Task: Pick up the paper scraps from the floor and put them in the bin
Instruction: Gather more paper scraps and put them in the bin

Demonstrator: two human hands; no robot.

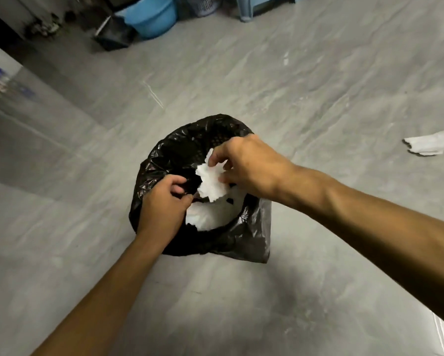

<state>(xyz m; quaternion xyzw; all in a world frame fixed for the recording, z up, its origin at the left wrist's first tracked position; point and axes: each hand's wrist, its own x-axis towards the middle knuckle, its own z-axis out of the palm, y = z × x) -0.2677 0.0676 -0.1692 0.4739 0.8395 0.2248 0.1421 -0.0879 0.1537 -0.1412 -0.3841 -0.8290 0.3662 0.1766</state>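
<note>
Head view: the bin [244,242], lined with crinkled black plastic, stands on the grey floor [318,86]; above its mouth the right hand [244,165] pinches a crumpled white paper scrap [210,179] with ragged edges; the left hand [161,206] is curled closed on the liner's near-left rim; more white paper [210,214] lies inside the bin; another scrap [428,142], flat and torn, lies on the floor well right of the bin.

grey floor [318,98] | bin [251,235] | paper scrap [430,146] | blue basin [151,16]
</note>
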